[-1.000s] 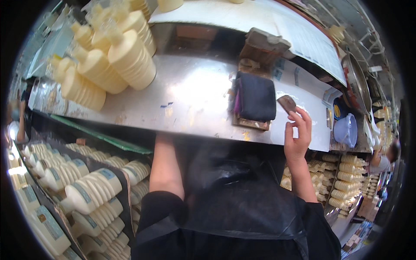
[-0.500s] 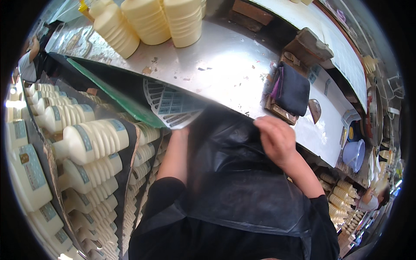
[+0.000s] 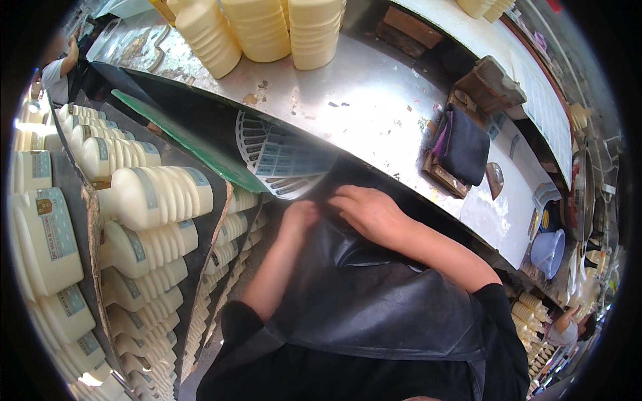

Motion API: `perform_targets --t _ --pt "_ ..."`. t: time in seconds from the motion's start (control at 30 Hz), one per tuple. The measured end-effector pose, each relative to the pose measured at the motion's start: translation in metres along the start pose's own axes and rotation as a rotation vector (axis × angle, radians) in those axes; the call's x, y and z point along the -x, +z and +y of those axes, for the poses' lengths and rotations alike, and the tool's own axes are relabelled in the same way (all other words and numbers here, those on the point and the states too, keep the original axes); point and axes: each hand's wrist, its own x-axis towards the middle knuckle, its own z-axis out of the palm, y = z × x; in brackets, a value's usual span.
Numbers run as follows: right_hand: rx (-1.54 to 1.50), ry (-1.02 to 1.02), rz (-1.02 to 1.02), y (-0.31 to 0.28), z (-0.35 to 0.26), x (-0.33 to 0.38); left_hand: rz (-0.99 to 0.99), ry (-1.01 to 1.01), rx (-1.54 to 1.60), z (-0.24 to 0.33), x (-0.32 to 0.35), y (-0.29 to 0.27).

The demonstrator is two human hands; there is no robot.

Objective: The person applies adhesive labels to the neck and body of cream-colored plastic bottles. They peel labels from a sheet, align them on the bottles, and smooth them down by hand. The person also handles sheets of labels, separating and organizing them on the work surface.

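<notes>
The label sheets [image 3: 287, 157] lie fanned out below the edge of the metal surface [image 3: 381, 120], beside the green-edged panel [image 3: 194, 150]. Both hands are near them, above the black apron [image 3: 388, 307]; the step seems to be reaching for a sheet, which calls for a light pinch at its edge. The right hand [image 3: 366, 208] is loosely bent, the left hand [image 3: 302, 215] blurred; their fingertips are unclear, so I cannot tell how open they are or whether they hold something. The surface hides the sheets' far part.

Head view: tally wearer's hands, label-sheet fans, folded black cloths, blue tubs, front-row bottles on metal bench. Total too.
Left hand and right hand: 2
Label-sheet fan: 1
Folded black cloth: 1
Blue tub: 1
Front-row bottles: 3
Total: 8
</notes>
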Motion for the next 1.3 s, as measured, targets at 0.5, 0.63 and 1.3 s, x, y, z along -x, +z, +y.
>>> perform_targets --t 0.5,0.63,1.3 --pt "-0.017 0.053 0.114 0.0 0.008 0.027 0.035 0.731 -1.854 0.089 -0.059 0.051" --pt "-0.02 0.052 0.134 0.004 0.011 0.035 -0.026 0.694 -1.812 0.076 -0.09 0.036" --pt "0.083 -0.016 0.103 0.009 0.008 0.005 0.217 1.76 -1.265 0.105 0.128 0.023"
